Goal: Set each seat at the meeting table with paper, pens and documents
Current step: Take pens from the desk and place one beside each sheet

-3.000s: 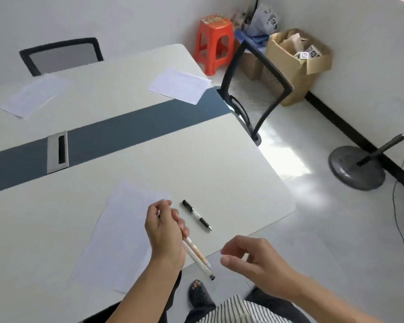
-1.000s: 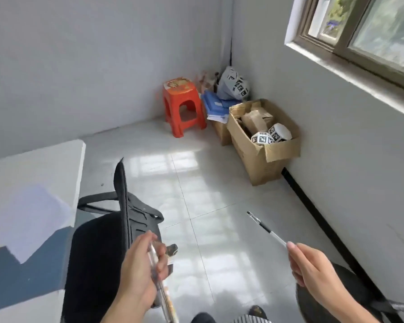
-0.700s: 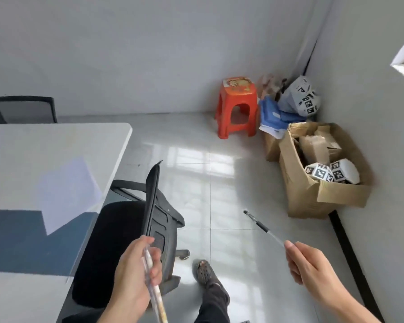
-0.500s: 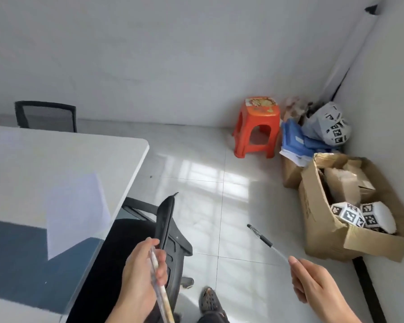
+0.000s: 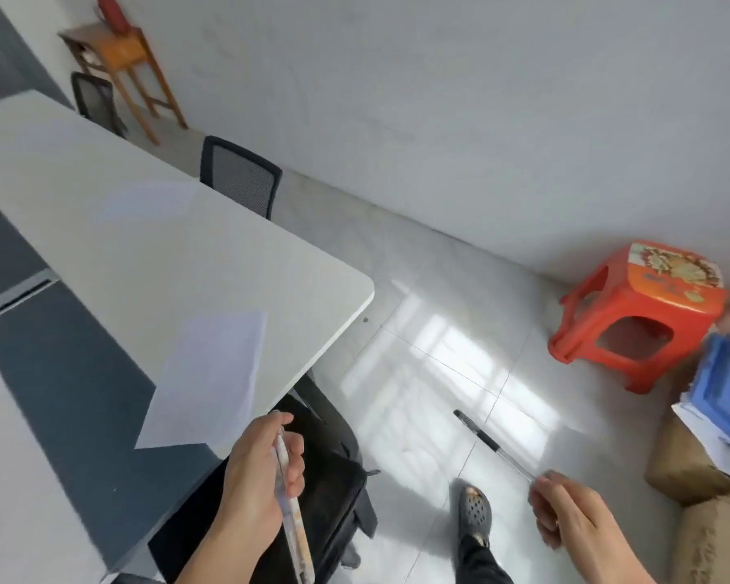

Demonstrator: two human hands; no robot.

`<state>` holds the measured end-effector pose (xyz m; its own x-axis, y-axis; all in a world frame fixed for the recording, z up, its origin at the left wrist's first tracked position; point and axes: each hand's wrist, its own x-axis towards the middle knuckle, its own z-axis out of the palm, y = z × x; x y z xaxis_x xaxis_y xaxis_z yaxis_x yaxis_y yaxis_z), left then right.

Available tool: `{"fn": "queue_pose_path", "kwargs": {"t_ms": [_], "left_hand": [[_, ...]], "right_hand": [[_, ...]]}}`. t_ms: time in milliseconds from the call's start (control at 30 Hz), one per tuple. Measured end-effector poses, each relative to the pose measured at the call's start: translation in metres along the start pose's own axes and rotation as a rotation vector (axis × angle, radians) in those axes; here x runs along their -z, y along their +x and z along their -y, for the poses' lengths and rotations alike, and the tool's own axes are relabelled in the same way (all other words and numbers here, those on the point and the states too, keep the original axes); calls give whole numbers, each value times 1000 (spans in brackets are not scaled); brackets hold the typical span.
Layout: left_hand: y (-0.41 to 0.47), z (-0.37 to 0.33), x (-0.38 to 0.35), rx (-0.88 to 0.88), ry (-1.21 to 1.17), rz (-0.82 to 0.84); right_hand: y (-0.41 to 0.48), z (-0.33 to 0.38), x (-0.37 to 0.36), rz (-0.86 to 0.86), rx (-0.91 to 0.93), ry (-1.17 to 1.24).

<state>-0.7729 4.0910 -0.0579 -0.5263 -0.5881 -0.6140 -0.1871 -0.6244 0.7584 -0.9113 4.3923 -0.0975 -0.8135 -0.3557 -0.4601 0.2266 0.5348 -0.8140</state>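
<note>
Lower centre, the left hand [image 5: 259, 478] grips spare pale plastic pens [image 5: 291, 514] while, lower right, the right hand [image 5: 576, 518] pinches one clear black-tipped ballpoint [image 5: 490, 443] by its end, seemingly readied for the white paper sheet [image 5: 211, 377] on the white table [image 5: 123, 246].

No readable text anywhere, printed top of orange stool [image 5: 650, 301] too blurred to read

Single head-worn wide-angle view, tilted, looking forward and down from just off the rounded corner of the white-and-grey meeting table [image 5: 270, 263]. The left hand [image 5: 258, 478] and right hand [image 5: 574, 516] appear close at the lower edge, with the pale tiled floor [image 5: 439, 288] beyond.
</note>
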Motion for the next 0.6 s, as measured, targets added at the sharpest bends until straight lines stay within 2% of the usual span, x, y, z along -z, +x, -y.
{"fn": "queue_pose_path", "kwargs": {"t_ms": [100, 300, 433, 600], "left_hand": [[13, -3, -17, 9, -75, -156], [18, -12, -58, -52, -187, -346], [3, -6, -58, -112, -295, -497], [-7, -4, -29, -130, -377, -656]], "right_hand": [[71, 23, 17, 157, 39, -104], [195, 78, 14, 478, 131, -329], [251, 123, -30, 655, 184, -496], [289, 176, -124, 726, 300, -555]]}}
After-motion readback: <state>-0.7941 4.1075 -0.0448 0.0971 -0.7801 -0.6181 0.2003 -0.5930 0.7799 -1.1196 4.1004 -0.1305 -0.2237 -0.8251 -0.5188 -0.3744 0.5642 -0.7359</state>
